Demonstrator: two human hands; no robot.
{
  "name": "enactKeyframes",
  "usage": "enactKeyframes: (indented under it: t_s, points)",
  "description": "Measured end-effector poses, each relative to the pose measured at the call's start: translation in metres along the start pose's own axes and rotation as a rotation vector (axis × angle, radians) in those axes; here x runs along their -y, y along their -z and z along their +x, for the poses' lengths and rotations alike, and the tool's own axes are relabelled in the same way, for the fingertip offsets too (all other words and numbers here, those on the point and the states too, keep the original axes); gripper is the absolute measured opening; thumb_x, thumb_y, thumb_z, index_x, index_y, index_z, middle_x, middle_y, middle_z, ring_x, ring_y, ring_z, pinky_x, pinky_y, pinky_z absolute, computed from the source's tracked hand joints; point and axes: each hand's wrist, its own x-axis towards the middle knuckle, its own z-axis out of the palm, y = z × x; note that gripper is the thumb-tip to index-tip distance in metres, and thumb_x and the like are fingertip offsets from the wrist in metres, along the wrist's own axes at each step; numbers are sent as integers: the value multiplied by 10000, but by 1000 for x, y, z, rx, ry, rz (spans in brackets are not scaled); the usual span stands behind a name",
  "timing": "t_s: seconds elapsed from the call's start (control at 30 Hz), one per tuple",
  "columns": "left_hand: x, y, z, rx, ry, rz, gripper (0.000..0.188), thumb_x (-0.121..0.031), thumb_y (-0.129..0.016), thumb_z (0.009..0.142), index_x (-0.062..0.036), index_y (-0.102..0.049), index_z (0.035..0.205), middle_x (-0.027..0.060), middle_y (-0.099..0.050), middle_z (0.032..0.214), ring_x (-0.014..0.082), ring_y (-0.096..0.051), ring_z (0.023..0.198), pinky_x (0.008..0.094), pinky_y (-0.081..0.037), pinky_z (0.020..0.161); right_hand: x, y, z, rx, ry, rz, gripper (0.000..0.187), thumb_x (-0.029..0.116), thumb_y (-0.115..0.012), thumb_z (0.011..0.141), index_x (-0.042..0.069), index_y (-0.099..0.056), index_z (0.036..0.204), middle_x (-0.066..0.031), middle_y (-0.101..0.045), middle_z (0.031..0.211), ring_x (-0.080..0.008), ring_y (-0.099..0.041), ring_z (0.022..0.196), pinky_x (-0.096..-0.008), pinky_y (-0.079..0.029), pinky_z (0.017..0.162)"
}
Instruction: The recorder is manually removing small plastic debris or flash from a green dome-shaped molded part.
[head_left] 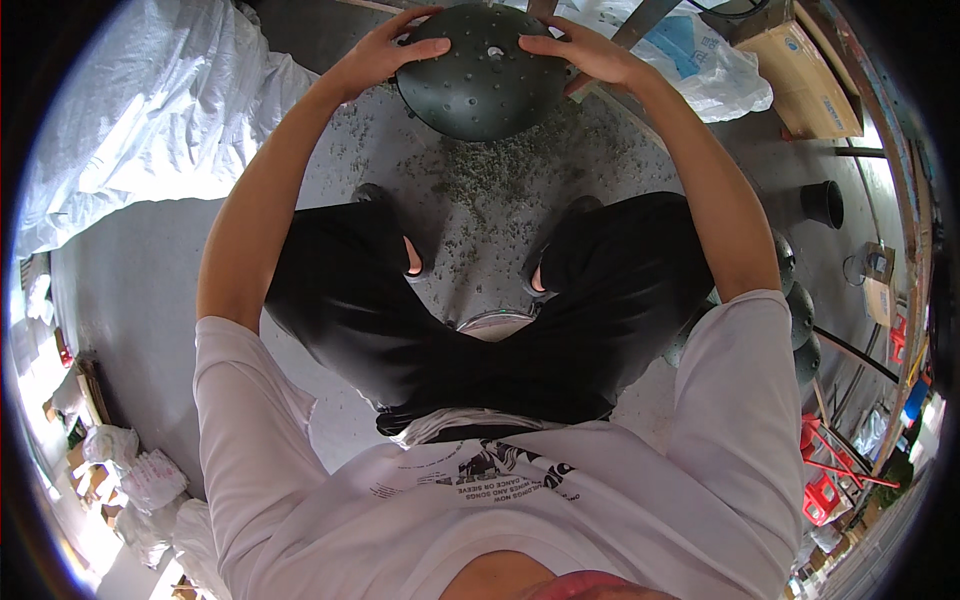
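A dark green, rounded dome-like shell (480, 95) with small bumps and a small hole near its top is held out in front of me, above the floor. My left hand (385, 52) grips its left side, thumb lying on the upper surface. On the opposite side my right hand (597, 55) holds the rim the same way, thumb pointing inward. The fingers under the far edge are partly hidden. Green scraps (490, 178) are scattered over the grey floor below the shell, between my feet.
White sheeting (150, 110) covers something at the left. To the right are a see-through plastic bag (725, 85), a cardboard box (800, 80), a black bucket (822, 204) and several similar green shells (803, 315) beside my leg. Red stools (822, 497) stand at the lower right.
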Motion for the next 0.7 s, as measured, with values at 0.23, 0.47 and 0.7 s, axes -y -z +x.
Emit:
enactKeyframes:
  t_s: [0.23,0.47,0.7]
  points:
    - [1,8,-4,-48,-4,-6,1028,-627,-794,785,-81,-381,1551,186,-431,1528,360,-423,1401,489,-415,1099,54,6,-18,72,-183,105,1047,681,-685,853,1,-318,1559,-248,-534,1433,-381,-591,1251,-458,-572,890]
    - [3,4,3,-70,-47,-4,1036,-643,-771,800,-44,-376,1548,185,-448,1518,350,-429,1405,474,-405,1112,12,0,-7,-8,23,-5,1127,788,-609,812,60,-257,1596,-252,-475,1474,-425,-519,1327,-527,-611,892]
    - [4,7,0,-72,-53,39,1018,-637,-766,811,-38,-385,1541,183,-459,1513,345,-448,1392,468,-414,1108,72,12,-39,85,-131,125,1087,721,-666,835,54,-267,1594,-254,-523,1438,-384,-610,1219,-431,-595,823]
